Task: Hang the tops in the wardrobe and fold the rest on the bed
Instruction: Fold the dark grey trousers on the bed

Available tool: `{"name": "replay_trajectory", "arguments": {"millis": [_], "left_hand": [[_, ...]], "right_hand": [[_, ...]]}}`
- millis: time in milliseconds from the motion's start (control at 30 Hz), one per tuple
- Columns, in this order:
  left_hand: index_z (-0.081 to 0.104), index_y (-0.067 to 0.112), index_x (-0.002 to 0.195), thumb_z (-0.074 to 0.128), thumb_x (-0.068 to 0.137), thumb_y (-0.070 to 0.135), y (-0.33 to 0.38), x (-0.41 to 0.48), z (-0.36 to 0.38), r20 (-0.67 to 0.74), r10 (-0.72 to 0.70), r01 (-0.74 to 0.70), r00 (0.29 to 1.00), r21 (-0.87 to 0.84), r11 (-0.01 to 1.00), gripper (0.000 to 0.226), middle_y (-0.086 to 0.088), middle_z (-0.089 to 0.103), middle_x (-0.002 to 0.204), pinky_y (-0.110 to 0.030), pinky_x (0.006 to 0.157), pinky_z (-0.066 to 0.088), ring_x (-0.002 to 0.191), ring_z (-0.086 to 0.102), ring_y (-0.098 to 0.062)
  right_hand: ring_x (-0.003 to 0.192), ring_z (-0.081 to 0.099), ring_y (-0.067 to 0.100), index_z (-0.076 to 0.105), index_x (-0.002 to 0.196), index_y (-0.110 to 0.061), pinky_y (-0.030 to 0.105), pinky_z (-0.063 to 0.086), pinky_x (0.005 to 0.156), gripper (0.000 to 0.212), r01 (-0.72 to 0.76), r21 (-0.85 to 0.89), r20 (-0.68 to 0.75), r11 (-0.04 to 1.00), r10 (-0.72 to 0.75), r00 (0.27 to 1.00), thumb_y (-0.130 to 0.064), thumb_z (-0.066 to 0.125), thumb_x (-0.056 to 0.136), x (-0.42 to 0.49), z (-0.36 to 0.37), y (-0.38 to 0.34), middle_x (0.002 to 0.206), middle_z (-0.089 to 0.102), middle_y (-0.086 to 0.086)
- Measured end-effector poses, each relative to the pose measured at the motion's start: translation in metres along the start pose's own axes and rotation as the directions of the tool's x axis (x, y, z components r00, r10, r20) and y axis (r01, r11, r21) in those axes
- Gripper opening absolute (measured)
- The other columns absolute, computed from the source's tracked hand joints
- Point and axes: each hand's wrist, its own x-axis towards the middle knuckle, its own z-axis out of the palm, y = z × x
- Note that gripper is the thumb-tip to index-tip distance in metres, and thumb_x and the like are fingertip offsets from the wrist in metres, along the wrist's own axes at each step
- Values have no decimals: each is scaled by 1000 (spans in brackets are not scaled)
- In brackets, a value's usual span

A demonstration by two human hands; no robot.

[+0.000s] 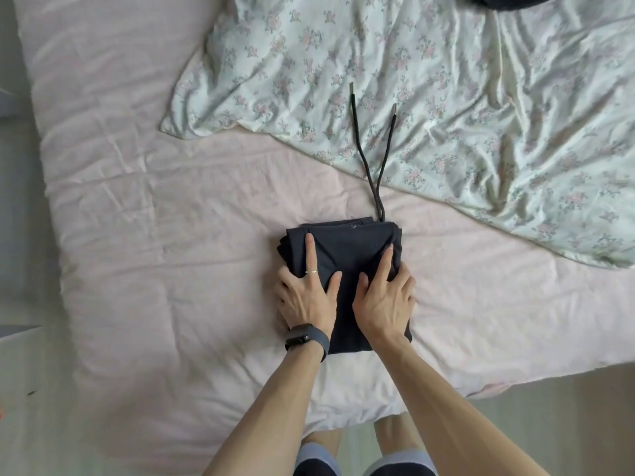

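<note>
Two cords (377, 204) on floral duvet (481, 97), L hand (305, 297) & R hand (385, 300) fingers (311, 252) flat on folded garment (350, 249)

My left hand (307, 297) and right hand (385, 300) lie palm-down, side by side; index fingers (310, 252) point straight ahead; thumbs (335, 281) splay inward; both forearms (275, 407) reach forward, bare.
</note>
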Motion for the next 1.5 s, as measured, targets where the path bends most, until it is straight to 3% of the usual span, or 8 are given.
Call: {"name": "replay_trajectory", "arguments": {"millis": [133, 300, 533, 733, 867, 1200, 1367, 1500], "left_hand": [[13, 39, 158, 61, 89, 61, -2, 3, 5, -31, 68, -67, 997, 35, 997, 87, -21, 47, 114, -40, 60, 49, 74, 51, -31], [15, 36, 159, 59, 90, 61, -4, 1, 9, -28, 71, -70, 997, 43, 997, 86, -24, 50, 124, -40, 60, 50, 74, 56, -31], [2, 39, 158, 54, 95, 57, -11, 2, 8, -2, 138, -138, 990, -16, 990, 84, -17, 42, 118, -39, 57, 49, 77, 53, -30], [9, 32, 160, 57, 98, 45, -20, -21, -17, -69, 204, -209, 977, -71, 975, 79, -19, 38, 126, -43, 67, 55, 85, 55, -33], [10, 32, 160, 56, 98, 43, -41, -55, -52, -138, 219, -232, 966, -93, 968, 78, -20, 37, 133, -44, 70, 56, 88, 57, -35], [9, 40, 158, 58, 97, 44, -137, -197, -261, -452, 94, -205, 887, -202, 958, 79, -10, 29, 128, -45, 64, 57, 83, 63, -33], [16, 35, 159, 63, 95, 38, -220, -242, -380, -636, 14, -220, 772, -247, 944, 80, -13, 31, 132, -43, 75, 56, 86, 60, -38], [17, 35, 159, 64, 94, 43, -295, -258, -472, -768, -58, -163, 637, -207, 965, 80, -10, 29, 130, -39, 59, 56, 76, 61, -34]], "right_hand": [[115, 49, 42, 21, 159, -12, 54, 52, 80, 74, 1, -4, 0, 1000, -1, 1000, -35, 56, 98, 0, 1, -4, 140, 42, 24], [113, 50, 40, 11, 160, -15, 48, 56, 69, 73, 61, -30, -7, 998, -61, 998, -38, 49, 102, -1, 0, -2, 144, 36, 22], [104, 54, 37, 6, 162, -15, 39, 43, 56, 70, 140, -119, -13, 983, -142, 990, -40, 40, 106, -3, 1, 2, 145, 33, 20], [103, 51, 29, -11, 159, -23, 38, 51, 67, 73, 284, -200, -25, 938, -294, 955, -29, 41, 107, -19, -20, 1, 142, 31, 18], [101, 55, 30, 0, 161, -23, 35, 44, 57, 77, 358, -184, -61, 915, -374, 925, -28, 50, 103, -61, -48, -5, 138, 39, 16], [107, 58, 33, 10, 162, -21, 40, 53, 61, 68, 622, -53, -258, 781, -613, 747, -38, 43, 105, -244, -191, -100, 134, 46, 17], [109, 53, 32, 1, 162, -26, 43, 54, 69, 68, 780, 7, -328, 625, -736, 593, -40, 37, 106, -347, -256, -192, 134, 40, 14], [105, 55, 36, 4, 162, -24, 46, 55, 68, 69, 883, 7, -422, 469, -799, 428, -38, 40, 105, -420, -291, -284, 131, 42, 17]]}}
